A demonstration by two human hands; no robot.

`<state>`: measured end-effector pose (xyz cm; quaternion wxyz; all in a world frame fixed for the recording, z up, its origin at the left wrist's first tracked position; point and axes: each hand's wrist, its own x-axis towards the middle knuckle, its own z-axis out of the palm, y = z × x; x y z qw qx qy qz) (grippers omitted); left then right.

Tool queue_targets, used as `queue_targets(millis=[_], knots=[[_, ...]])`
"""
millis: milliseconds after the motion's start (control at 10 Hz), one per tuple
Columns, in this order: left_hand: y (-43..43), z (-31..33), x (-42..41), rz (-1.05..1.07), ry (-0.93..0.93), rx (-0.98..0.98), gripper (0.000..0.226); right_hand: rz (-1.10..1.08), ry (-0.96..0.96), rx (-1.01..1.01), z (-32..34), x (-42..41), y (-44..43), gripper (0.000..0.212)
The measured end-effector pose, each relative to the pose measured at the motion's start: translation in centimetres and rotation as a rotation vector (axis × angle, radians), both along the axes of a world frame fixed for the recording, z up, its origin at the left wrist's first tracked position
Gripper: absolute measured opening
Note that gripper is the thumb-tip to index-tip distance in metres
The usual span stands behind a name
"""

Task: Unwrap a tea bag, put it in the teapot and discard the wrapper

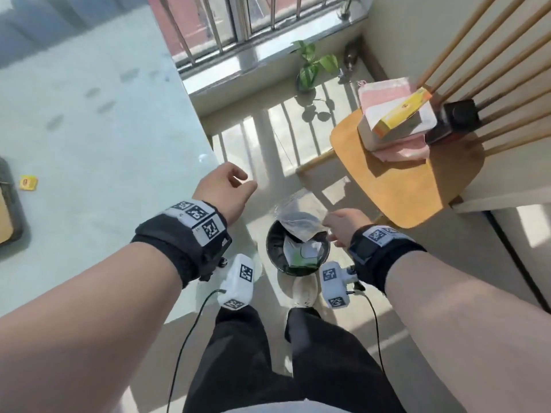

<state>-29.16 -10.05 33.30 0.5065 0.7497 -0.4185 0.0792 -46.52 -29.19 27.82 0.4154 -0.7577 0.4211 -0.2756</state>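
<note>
A clear, crinkled wrapper (298, 217) hangs just over the round black bin (272, 248) on the floor, its lower edge dipping inside the rim. My right hand (343, 226) is at the wrapper's right edge, with the fingertips pinched on its corner. My left hand (222, 189) hovers over the table's corner, fingers loosely curled and apart, holding nothing. The bin holds other scraps, some white and some green. A small yellow tea-bag tag (28, 182) lies on the table at far left. No teapot is in view.
The pale glass table (89, 129) fills the left side, with a dark tray (12, 216) at its left edge. A wooden chair (402, 186) to the right carries boxes, one of them yellow (401, 114), and pink cloth. A potted plant (313, 67) stands by the window. My legs and shoes are right behind the bin.
</note>
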Motion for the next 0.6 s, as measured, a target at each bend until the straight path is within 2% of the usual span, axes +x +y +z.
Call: queue_targets(millis=[100, 200, 300, 400, 500, 600], knots=[[1.2, 2.1, -1.0, -0.037, -0.064, -0.17, 0.013, -0.016, -0.021, 0.047, 0.6, 1.4, -1.7, 0.006], [2.6, 3.7, -2.4, -0.084, -0.151, -0.298, 0.007, -0.038, -0.024, 0.062, 1.6, 1.5, -2.8, 0.034], [3.6, 5.2, -3.7, -0.113, -0.229, -0.348, 0.008, -0.107, -0.047, 0.065, 2.4, 0.9, -3.6, 0.047], [3.8, 7.1, -5.6, -0.147, -0.268, -0.405, 0.01, -0.068, 0.053, -0.094, 4.1, -0.9, -4.1, 0.044], [3.3, 8.6, -6.6, -0.153, -0.308, -0.464, 0.012, -0.105, -0.133, 0.025, 4.7, -1.4, -4.4, 0.048], [2.8, 8.6, -6.3, -0.132, -0.285, -0.46, 0.014, -0.115, -0.175, 0.045, 4.5, -1.3, -4.0, 0.05]])
